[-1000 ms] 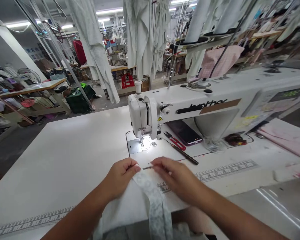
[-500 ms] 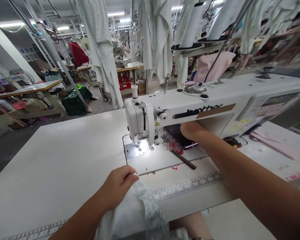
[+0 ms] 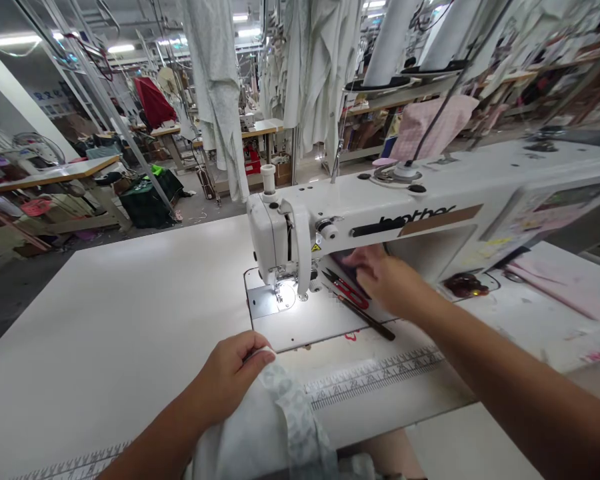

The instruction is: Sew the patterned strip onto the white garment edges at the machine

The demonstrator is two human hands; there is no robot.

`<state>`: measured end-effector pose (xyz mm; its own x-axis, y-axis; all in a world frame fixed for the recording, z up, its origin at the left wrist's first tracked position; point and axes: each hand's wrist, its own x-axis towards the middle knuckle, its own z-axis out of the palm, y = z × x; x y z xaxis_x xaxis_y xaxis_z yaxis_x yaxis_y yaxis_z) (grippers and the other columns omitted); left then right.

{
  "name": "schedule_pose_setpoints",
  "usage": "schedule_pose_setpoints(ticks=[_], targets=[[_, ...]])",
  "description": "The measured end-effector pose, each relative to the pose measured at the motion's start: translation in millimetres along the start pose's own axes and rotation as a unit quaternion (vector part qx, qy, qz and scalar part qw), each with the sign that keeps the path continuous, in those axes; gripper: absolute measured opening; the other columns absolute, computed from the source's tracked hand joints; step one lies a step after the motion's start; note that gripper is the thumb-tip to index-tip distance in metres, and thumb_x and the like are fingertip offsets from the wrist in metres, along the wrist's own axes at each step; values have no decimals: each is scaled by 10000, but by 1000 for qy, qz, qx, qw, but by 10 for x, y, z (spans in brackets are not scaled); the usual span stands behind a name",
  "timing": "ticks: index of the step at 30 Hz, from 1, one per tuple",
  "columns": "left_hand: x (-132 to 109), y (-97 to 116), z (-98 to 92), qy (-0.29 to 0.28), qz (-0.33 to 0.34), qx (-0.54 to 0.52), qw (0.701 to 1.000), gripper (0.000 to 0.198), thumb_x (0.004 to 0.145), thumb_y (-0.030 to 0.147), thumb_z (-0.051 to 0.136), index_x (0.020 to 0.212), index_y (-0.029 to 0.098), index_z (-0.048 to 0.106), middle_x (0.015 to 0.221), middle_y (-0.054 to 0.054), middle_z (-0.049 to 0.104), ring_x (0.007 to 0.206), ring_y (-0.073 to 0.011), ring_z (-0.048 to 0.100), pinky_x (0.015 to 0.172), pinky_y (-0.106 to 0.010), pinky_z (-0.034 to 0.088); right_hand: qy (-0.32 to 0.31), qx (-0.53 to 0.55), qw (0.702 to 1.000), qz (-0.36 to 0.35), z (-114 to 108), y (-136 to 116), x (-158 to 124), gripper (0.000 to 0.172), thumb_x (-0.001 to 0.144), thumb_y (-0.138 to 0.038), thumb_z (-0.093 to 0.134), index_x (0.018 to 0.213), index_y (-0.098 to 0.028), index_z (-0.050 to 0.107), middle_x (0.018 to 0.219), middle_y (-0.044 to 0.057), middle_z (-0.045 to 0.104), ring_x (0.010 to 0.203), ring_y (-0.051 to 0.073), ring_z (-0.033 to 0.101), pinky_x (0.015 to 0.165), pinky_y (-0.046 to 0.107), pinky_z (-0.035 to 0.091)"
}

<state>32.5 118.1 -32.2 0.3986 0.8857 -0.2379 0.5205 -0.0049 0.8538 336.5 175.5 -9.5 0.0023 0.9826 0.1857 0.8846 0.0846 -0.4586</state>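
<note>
My left hand [image 3: 229, 378] is shut on a white cloth with a pale grey-green patterned band [image 3: 293, 420], gathered at the table's front edge. My right hand [image 3: 387, 281] reaches in under the arm of a white Brother sewing machine [image 3: 380, 223], fingers spread and holding nothing I can see. Its fingertips are over a dark phone [image 3: 349, 262], partly hidden, and just behind red-handled thread snips [image 3: 347, 292]. A black rod-like tool [image 3: 366, 318] lies next to the snips. The needle plate [image 3: 263, 301] is lit, with no cloth on it.
The white sewing table [image 3: 115, 313] spreads left of the machine, and a measuring tape [image 3: 375, 377] is stuck along its front. A dark glossy clump [image 3: 465, 285] and pink cloth [image 3: 565, 270] lie to the right. Thread cones and hanging garments fill the space above.
My right hand has left the cloth in front of the needle and moved back under the machine arm, now over the phone and snips. My left hand has stayed on the cloth.
</note>
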Motion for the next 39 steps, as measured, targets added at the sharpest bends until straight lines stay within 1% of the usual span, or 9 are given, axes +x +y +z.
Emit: schedule_pose_setpoints(ticks=[4,8,11,16,22,28,30,34,39], targets=[[4,41,-11,30,8,-16,999,229,900,404,521,822,205,604,717,26,534,685,-143,463,647,-258,374,-112,162,978,-73,248,-483,-676,63,926,-239,485,970,-237,530,996,45,666,839,189,641,720,315,488],[-24,127,-17,44,41,-1,998,208,884,379,550,818,201,634,728,19,577,700,-143,498,659,-252,393,-200,292,933,-65,482,-892,-1011,93,903,-322,539,937,-253,487,816,-15,606,708,160,567,616,283,422],[-53,168,-50,70,39,-4,997,206,847,387,599,787,193,633,707,21,578,682,-138,500,647,-248,398,-197,321,925,-39,556,-1002,-1033,85,900,-277,522,872,-251,445,685,-55,512,604,135,476,551,265,345],[-59,179,-108,91,19,-67,993,225,786,394,655,749,175,620,677,24,555,642,-126,485,604,-240,392,-170,398,901,1,594,-970,-998,72,929,-299,478,890,-251,442,746,-40,510,659,139,465,579,266,364],[-33,194,-113,94,97,-7,991,211,835,347,590,711,179,614,679,9,570,661,-135,503,623,-242,398,-147,417,897,0,660,-957,-1042,111,895,-306,529,838,-250,453,739,-38,486,650,139,449,577,264,378],[229,198,-130,80,88,107,987,230,863,343,561,707,191,633,643,26,579,633,-134,519,586,-233,398,-152,349,925,-10,661,-906,-916,68,922,-314,472,882,-260,462,719,-44,532,637,148,511,581,271,393],[356,183,-116,68,94,136,984,222,879,334,542,746,199,657,654,27,605,634,-137,539,584,-237,407,-179,261,948,-19,651,-868,-813,39,931,-287,447,962,-262,450,675,-56,554,601,153,534,555,270,383],[577,148,-58,85,109,200,970,195,881,296,560,738,208,660,717,4,634,692,-164,562,622,-275,412,-203,86,974,-53,636,-788,-589,172,904,-220,485,1076,-229,476,660,-22,614,600,190,586,512,273,340],[597,146,81,114,157,293,936,147,861,132,547,740,185,612,857,-67,605,904,-237,531,775,-345,433,-197,18,969,-146,574,-748,-470,36,857,-189,616,840,-217,631,758,58,657,777,261,611,610,329,367]])
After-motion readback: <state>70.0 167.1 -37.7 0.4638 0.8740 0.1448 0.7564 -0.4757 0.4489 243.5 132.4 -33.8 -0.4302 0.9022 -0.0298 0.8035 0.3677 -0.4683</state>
